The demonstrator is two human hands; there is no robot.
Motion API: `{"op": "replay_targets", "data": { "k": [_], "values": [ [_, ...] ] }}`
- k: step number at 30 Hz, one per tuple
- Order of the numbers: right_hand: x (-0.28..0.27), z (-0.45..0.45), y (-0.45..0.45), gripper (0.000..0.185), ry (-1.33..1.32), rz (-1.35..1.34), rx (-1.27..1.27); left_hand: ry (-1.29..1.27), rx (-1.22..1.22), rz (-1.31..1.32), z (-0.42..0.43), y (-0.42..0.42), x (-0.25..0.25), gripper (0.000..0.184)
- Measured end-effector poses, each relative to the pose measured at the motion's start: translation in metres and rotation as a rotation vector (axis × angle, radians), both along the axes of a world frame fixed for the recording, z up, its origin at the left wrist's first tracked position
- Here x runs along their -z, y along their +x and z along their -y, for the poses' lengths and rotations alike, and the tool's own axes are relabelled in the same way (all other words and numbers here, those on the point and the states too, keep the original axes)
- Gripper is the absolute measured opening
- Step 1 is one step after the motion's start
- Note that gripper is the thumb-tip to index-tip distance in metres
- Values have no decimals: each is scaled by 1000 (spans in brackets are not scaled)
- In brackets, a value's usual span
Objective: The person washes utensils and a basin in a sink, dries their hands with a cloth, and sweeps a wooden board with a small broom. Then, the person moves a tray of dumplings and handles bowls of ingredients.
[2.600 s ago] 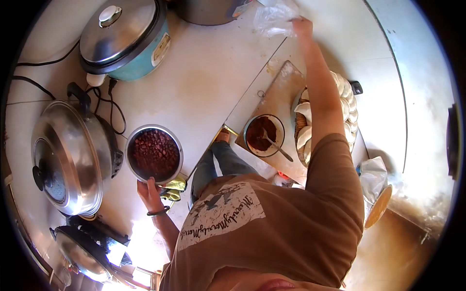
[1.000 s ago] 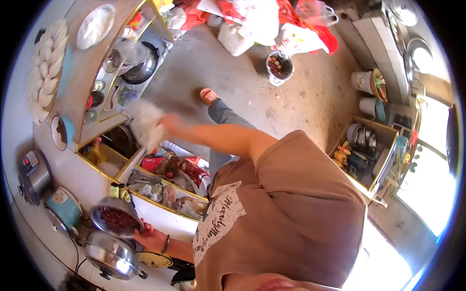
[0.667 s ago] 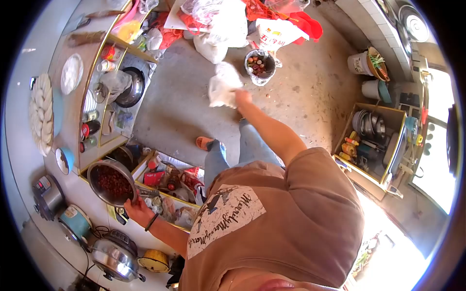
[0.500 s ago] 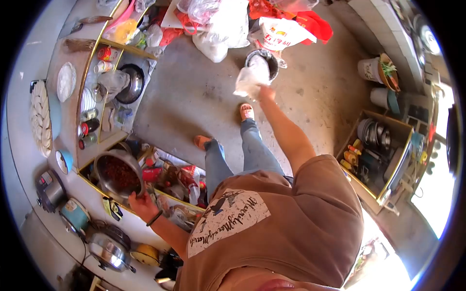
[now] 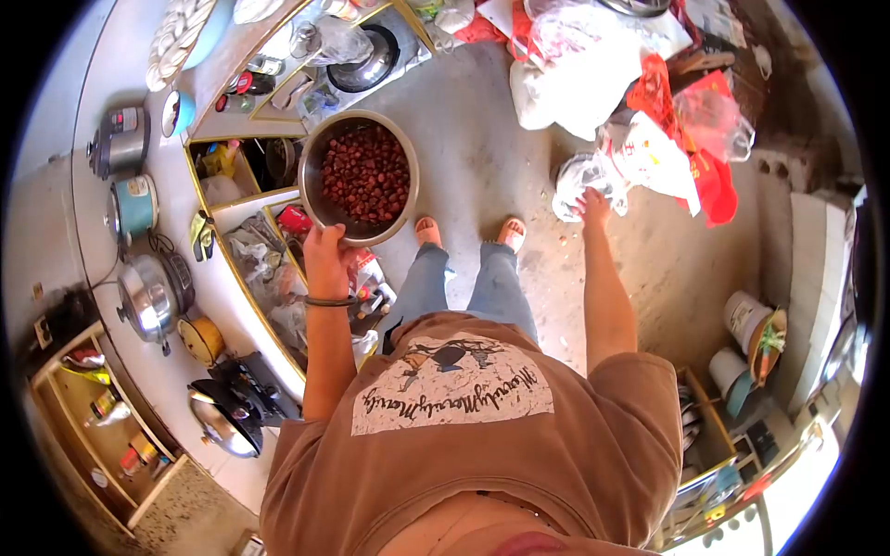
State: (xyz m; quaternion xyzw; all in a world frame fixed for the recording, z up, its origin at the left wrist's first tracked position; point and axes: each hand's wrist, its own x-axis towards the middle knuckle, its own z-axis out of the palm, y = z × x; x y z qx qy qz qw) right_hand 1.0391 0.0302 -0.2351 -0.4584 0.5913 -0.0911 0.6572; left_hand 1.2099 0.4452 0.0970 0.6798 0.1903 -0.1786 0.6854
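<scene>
My left hand point(image 5: 328, 259) grips the rim of a metal bowl point(image 5: 408, 196) at its lower edge, thumb over the rim. Dark red pieces, perhaps dates or beans, point(image 5: 364, 174) lie inside the bowl, which I hold above the floor beside the open drawers. On the other side, my right hand point(image 5: 593, 206) reaches out over a small bin lined with a plastic bag point(image 5: 577, 182). Its fingers are spread at the bin's near edge. The clear plastic bag is bunched at the bin's mouth, and what lies inside is hidden.
Open drawers with packets point(image 5: 264, 264) stand left of my legs. A steel pot point(image 5: 148, 296), a blue-green cooker point(image 5: 135, 206) and a yellow pot point(image 5: 201, 340) sit on the counter. White and red bags point(image 5: 649, 153) lie beyond the bin. Buckets point(image 5: 744, 320) stand at the right.
The plastic my right hand was holding is now at the bin, and the fingers have opened. My left hand has brought the bowl away from the drawers, nearer my body's middle. The view has turned.
</scene>
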Motion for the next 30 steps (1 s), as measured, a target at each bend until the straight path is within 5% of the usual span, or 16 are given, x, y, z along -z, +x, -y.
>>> {"op": "replay_targets", "data": {
  "k": [5,11,14,18,24,28,30],
  "values": [
    [-111,-96,70,26,97,383,-419,-74,-69,-95,-33,25,29,22],
    [-148,-171,157,25,13,335,-765,144,-242,-14,-127,79,101,19],
    [-176,-204,202,25,-50,349,-825,30,-176,-96,-191,118,98,14],
    [-194,-241,271,25,-56,319,-846,91,-354,-44,-224,156,80,23],
    [-204,-335,395,24,-159,320,-1255,190,-560,61,-284,178,82,22],
    [-226,-427,477,23,-378,506,-1586,203,-850,-80,-316,153,94,22],
    [-193,-483,520,24,-512,665,-1748,138,-935,-48,-328,147,98,27]
  ]
}}
